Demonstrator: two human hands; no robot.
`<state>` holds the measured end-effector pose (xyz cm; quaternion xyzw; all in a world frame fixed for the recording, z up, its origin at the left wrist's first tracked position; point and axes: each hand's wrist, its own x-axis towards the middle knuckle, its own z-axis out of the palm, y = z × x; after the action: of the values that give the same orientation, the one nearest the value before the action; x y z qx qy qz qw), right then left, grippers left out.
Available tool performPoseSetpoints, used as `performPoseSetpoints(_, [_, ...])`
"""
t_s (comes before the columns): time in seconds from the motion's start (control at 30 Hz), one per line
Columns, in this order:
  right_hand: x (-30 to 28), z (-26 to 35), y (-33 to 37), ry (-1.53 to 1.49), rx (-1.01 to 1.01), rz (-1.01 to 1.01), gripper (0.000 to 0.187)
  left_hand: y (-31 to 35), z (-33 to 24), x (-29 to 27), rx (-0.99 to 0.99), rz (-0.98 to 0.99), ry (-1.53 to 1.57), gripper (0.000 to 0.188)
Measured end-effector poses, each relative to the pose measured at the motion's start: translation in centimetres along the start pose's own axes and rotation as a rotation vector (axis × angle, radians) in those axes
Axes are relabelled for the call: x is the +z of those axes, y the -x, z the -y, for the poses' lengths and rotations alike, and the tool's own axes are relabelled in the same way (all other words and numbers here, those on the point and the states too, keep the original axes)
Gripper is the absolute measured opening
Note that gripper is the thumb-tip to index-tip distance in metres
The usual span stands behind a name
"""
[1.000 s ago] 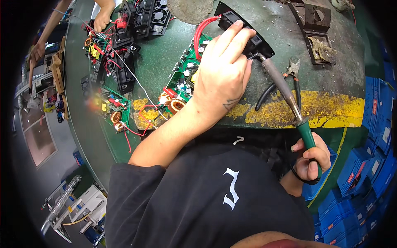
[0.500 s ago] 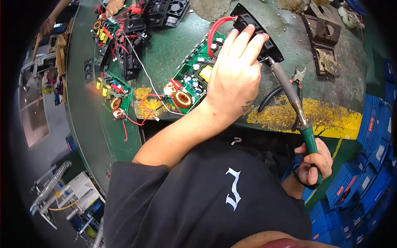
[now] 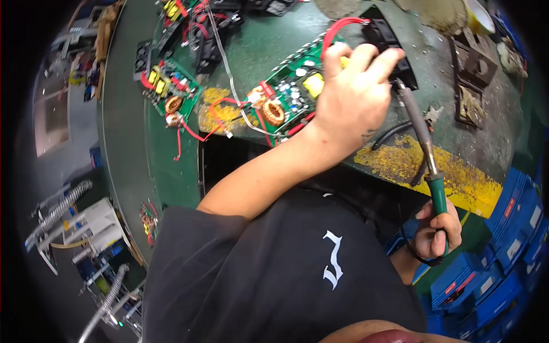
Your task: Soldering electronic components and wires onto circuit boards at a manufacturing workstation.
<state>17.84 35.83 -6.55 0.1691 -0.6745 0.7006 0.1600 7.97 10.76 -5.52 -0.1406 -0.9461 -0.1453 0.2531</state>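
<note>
My right hand [image 3: 436, 231] is closed around the green handle of a soldering iron [image 3: 421, 121]. The iron's tip meets the lower end of a black panel [image 3: 384, 35] with sockets or vents. Red wires [image 3: 342, 24] run from the panel's top to a green circuit board [image 3: 286, 94] on the bench. My left hand [image 3: 357, 97] reaches over that board with bent fingers, the foremost at the panel's edge, holding the panel; the thumb is hidden. A copper-wound ring coil [image 3: 273, 113] and a yellow transformer [image 3: 314, 85] show on the board.
Another circuit board [image 3: 171, 86] with red leads lies left. Black fan housings [image 3: 214, 48] are piled behind it. Pliers [image 3: 394, 132] lie partly under the iron. A metal stand [image 3: 474, 60] occupies the far right; blue crates [image 3: 509, 251] are stacked beyond the bench's right edge.
The whole view has shifted, so the bench things appear further right. My left fingers are more bent and drawn back on the panel. Another person's hand at the top has left the view.
</note>
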Motion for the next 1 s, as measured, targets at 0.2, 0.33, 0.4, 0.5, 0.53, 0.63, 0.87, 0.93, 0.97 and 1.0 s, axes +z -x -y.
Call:
performPoseSetpoints(0.2, [-1.2, -0.2, 1.3, -0.139, 0.121, 0.041, 0.028, 0.4, 0.0, 0.1, 0.008, -0.009, -0.086, 0.010])
performPoseSetpoints(0.33, [-1.3, -0.3, 1.5, -0.157, 0.142, -0.020, 0.026, 0.6, 0.6, 0.4, 0.045, -0.034, -0.087, 0.012])
performPoseSetpoints(0.4, [-1.4, 0.0, 1.7, -0.185, 0.178, -0.031, 0.026, 0.8, 1.0, 0.6, 0.046, -0.056, -0.097, 0.012])
performPoseSetpoints(0.5, [-1.9, -0.4, 2.1, -0.229, 0.183, -0.007, 0.026, 0.5, 1.2, 0.4, 0.088, 0.007, -0.135, 0.013])
performPoseSetpoints(0.53, [-1.9, -0.5, 2.2, -0.272, 0.187, 0.002, 0.026, 0.4, 1.3, 0.4, 0.084, -0.001, -0.130, 0.013])
performPoseSetpoints(0.63, [-1.4, -0.7, 2.6, -0.258, 0.183, -0.036, 0.027, 0.3, 1.6, 0.5, 0.098, -0.001, -0.102, 0.013])
performPoseSetpoints(0.87, [-0.8, -0.4, 2.8, -0.245, 0.173, -0.048, 0.027, 1.8, 1.5, 1.2, 0.114, -0.089, -0.013, 0.011])
performPoseSetpoints(0.93, [-0.7, -0.5, 3.0, -0.261, 0.168, -0.028, 0.028, 2.4, 1.5, 0.9, 0.096, -0.118, 0.000, 0.012])
performPoseSetpoints(0.97, [-0.7, -0.7, 2.9, -0.275, 0.173, -0.017, 0.028, 2.7, 1.6, 0.6, 0.064, -0.174, 0.043, 0.014])
performPoseSetpoints(1.0, [-0.8, -0.8, 3.0, -0.297, 0.167, -0.020, 0.029, 3.2, 1.6, 0.2, 0.029, -0.229, 0.078, 0.017])
